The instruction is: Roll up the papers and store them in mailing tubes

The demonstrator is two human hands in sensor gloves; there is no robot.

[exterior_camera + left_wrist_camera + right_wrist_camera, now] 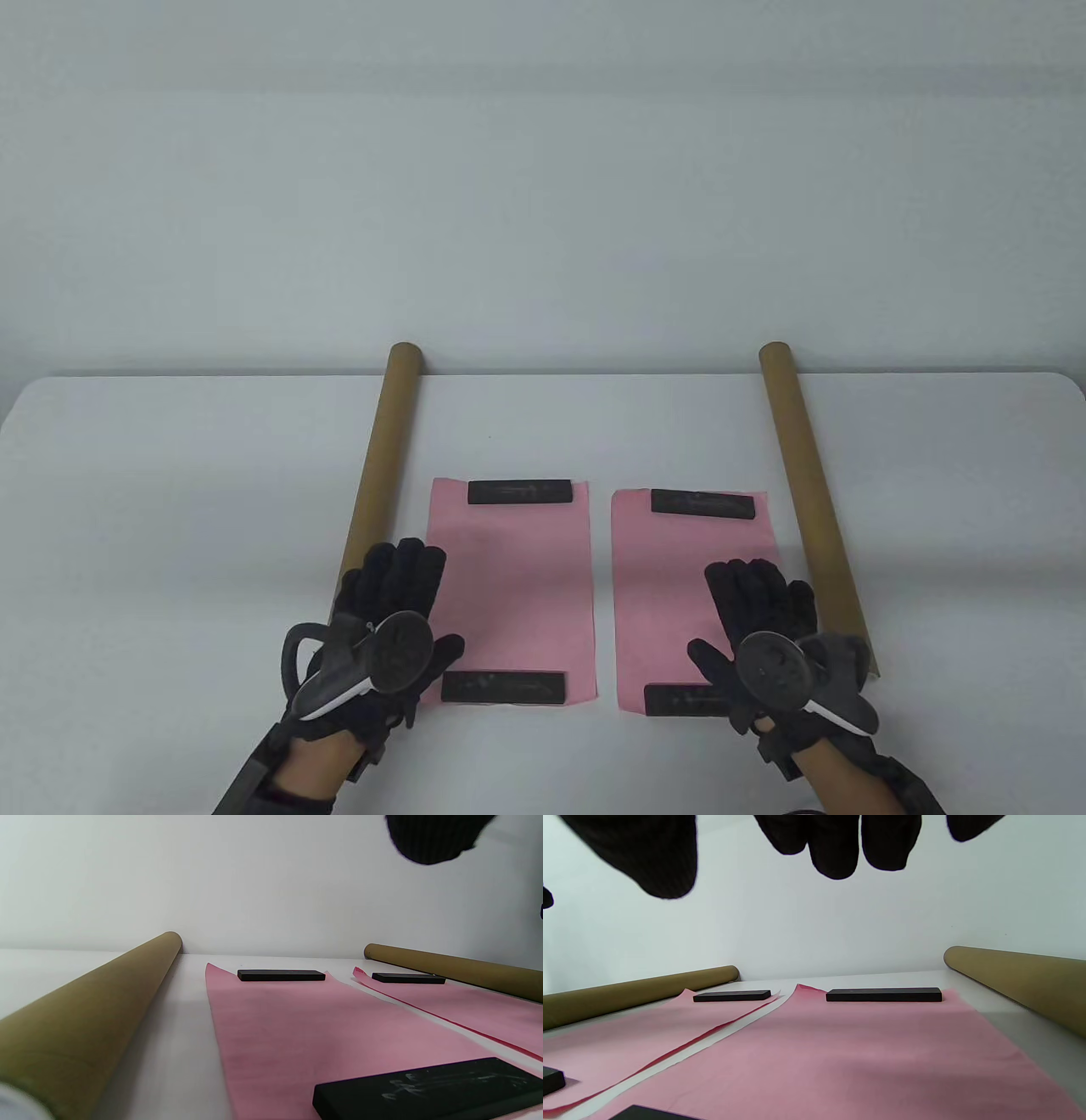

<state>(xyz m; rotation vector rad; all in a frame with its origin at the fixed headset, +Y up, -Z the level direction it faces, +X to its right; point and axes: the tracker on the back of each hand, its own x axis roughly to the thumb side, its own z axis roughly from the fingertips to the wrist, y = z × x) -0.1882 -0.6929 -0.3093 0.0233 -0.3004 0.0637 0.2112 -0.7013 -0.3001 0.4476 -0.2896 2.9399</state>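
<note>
Two pink papers lie flat side by side on the white table, the left paper (509, 586) and the right paper (691, 594). Each has a black bar weight at its far end (528, 491) (702, 504) and at its near end (504, 686) (683, 700). A brown mailing tube (377, 467) lies left of the papers and another (810, 497) lies right of them. My left hand (394, 594) hovers open over the left paper's near left edge. My right hand (755, 607) hovers open over the right paper's near right part. Neither holds anything.
The table's far edge (543, 373) meets a plain white wall. In the left wrist view the left tube (85, 1018) lies close by and the near weight (428, 1086) is just ahead. In the right wrist view the right tube (1018, 980) runs along the right.
</note>
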